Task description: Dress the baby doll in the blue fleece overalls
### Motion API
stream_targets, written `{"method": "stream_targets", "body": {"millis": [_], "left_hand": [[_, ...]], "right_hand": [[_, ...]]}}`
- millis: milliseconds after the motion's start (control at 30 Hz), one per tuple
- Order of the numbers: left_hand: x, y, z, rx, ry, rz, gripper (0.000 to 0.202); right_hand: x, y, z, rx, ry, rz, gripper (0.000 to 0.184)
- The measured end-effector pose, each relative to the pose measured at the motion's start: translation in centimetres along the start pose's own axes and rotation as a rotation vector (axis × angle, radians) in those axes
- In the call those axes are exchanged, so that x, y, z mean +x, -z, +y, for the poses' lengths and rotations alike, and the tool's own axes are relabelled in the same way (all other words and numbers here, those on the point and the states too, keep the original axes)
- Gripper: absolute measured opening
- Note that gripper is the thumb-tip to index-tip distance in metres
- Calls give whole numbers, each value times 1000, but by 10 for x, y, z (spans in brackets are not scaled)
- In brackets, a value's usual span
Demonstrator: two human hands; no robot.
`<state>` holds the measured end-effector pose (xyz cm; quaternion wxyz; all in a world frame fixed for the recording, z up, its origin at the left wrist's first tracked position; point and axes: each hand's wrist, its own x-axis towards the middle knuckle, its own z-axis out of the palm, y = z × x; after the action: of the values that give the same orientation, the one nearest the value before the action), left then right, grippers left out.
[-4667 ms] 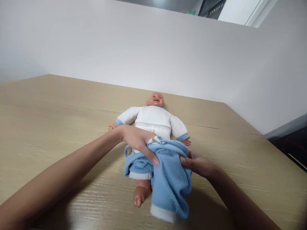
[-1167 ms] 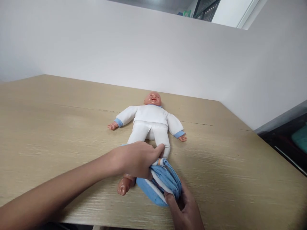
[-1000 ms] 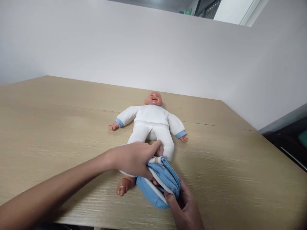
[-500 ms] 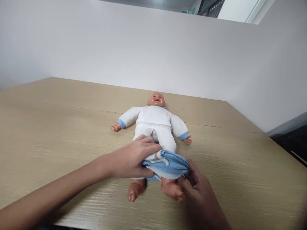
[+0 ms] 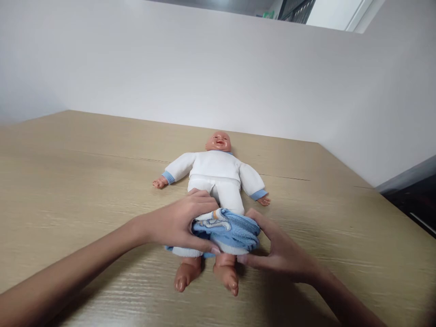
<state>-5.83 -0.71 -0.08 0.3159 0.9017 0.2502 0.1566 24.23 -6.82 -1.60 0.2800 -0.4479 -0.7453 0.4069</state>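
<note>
A baby doll [image 5: 218, 168] in a white top with blue cuffs lies on its back, its head at the far side and its bare feet towards me. Bunched blue doll trousers [image 5: 235, 231] with white trim surround its lower legs. My left hand [image 5: 180, 222] grips the trousers from the left, thumb in front and fingers behind over the doll's leg. On the right side, my right hand [image 5: 272, 245] holds the cloth's edge, fingers on top and thumb below near the doll's ankle. Both feet stick out below the cloth. The palms and some fingertips are hidden.
The doll lies on a light wooden table [image 5: 85, 190] with a seam running across it. A white partition wall [image 5: 204, 72] rises behind the table's far edge. Beyond the right edge is a dark object [image 5: 412, 195].
My right hand has shifted its hold, its fingers now over the top of the cloth and its thumb beneath. The doll's foot on the right has swung to point towards me.
</note>
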Motion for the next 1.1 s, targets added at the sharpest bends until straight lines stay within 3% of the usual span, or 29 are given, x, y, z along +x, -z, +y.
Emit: {"method": "stream_targets", "body": {"millis": [267,400,533,633,733,833,1000,1100], "left_hand": [[-12,29,-11,125,59,-12,50],[-19,41,-30,115,101,38,52],[-32,47,-62,75,145,55,56],[-44,43,-88,-51,167,-5,57],[-49,34,-100,-237,146,-62,59],[-47,25,-95,-372,120,-68,60],[-44,15,-85,-571,70,-78,55],[-44,7,-89,-667,4,-58,79]], "right_hand": [[24,12,21,238,20,-61,36],[51,10,23,339,66,49,38],[62,-2,29,370,-20,141,42],[59,-9,39,417,-79,159,48],[51,-10,46,496,-99,86,57],[47,-7,47,492,-126,29,60],[50,-8,51,441,-118,70,55],[51,-14,55,492,-125,107,55]]}}
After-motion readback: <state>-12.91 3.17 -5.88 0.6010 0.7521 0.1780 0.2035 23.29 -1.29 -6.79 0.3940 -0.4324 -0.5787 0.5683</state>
